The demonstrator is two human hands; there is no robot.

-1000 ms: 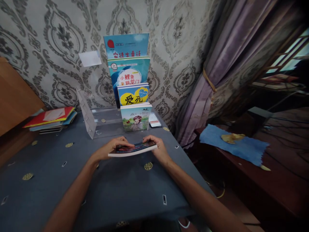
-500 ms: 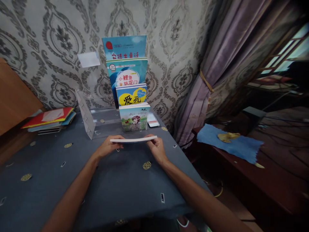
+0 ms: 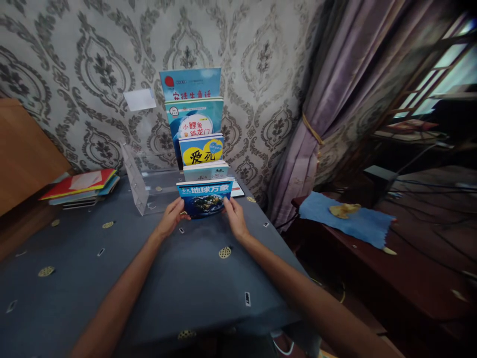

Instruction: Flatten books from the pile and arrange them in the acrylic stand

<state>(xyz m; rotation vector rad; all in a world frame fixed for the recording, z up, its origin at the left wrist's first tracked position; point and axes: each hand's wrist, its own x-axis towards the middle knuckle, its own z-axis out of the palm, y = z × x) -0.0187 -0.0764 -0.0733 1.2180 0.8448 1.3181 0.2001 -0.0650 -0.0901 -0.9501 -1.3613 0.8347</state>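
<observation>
Between my hands a dark blue book with an earth picture point(image 3: 205, 203) stands nearly upright, its cover facing me. My left hand point(image 3: 173, 217) grips its left edge, and my right hand point(image 3: 234, 217) is closed on its right edge. Right behind it a pale green book point(image 3: 204, 172) shows only its upper part. Farther back rise a yellow-and-blue book point(image 3: 201, 150), a teal book point(image 3: 196, 119) and, tallest, a light blue book point(image 3: 191, 83). They stand in steps in a clear acrylic rack point(image 3: 134, 181), whose left side panel shows.
On the table's left lies a stack of books and folders point(image 3: 80, 186). A phone-like flat item point(image 3: 237, 189) rests right of the rack. A white card point(image 3: 139, 99) is up at the rack's back left. Right of the table, a blue cloth point(image 3: 346, 219) covers part of a dark red surface.
The book in my hands has tipped from lying flat, edge-on, to nearly upright with its cover showing. It now hides the lower part of the pale green book.
</observation>
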